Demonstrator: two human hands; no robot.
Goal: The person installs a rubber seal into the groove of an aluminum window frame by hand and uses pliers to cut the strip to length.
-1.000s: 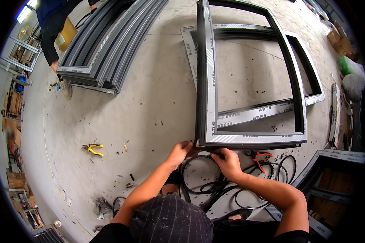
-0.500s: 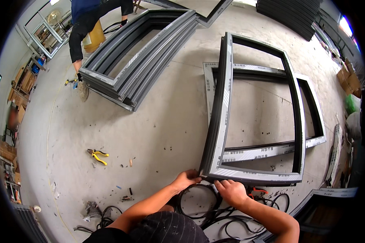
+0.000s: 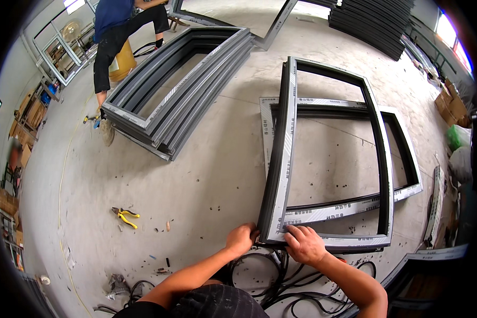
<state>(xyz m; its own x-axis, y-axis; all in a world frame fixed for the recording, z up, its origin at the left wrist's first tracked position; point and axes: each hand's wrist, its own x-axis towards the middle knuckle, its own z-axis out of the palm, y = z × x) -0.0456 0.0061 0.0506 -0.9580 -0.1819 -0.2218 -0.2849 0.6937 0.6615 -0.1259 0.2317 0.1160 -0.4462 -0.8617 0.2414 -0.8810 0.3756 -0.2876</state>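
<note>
From where I stood, the grey-and-black window frame (image 3: 286, 164) was straight in front of the crouching person, its near left corner between their two hands, overlapping a second window frame (image 3: 344, 210) set askew beneath it. The left hand (image 3: 242, 238) had its fingers curled together, their tips against the outer side of that corner; whether they were clamped on it I couldn't tell. The right hand (image 3: 306, 245) rested on the near rail, fingers bent over its upper face; I couldn't tell whether they gripped it either. Loops of black cord (image 3: 274, 298) sprawled on the floor below the hands. Well off to the left lay yellow-handled pliers (image 3: 125, 217), and beyond them a co-worker's leg (image 3: 107, 58) showed beside a stack of frames (image 3: 196, 106).
</note>
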